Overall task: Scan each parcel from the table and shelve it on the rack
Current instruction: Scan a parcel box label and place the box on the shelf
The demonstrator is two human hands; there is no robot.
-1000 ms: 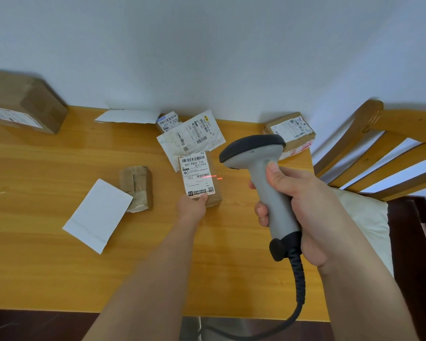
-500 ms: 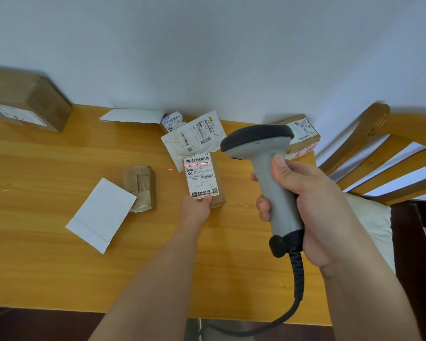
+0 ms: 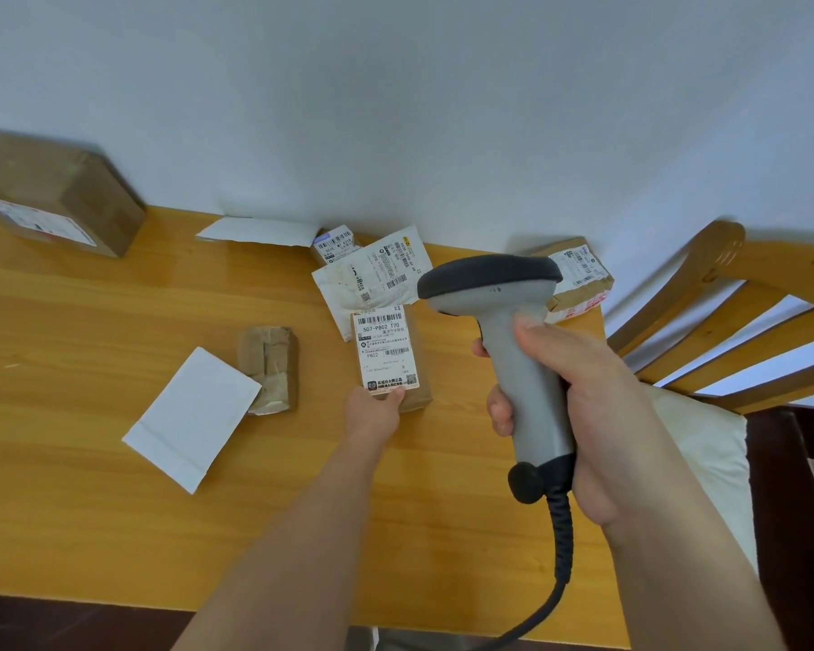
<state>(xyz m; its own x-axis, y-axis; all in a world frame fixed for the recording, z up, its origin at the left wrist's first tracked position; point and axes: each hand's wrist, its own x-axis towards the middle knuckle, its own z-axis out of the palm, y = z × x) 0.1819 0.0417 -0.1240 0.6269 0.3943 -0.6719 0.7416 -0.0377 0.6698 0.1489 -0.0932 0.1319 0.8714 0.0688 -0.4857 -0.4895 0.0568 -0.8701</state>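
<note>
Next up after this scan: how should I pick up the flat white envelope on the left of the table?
The white envelope lies flat with no raised edge. Its far corner overlaps the crumpled brown parcel, so come from the near left, probably sliding fingertips under the free near edge, then pinching that edge between thumb and fingers.

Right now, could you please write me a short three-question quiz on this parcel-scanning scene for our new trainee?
1. True or false: the right hand grips the scanner.
2. Which parcel does the left hand hold? A) the labelled small box B) the large box at far left C) the white envelope
3. Fill in: the crumpled brown packet lies on the ___.

Key: 1 true; 2 A; 3 table.
</note>
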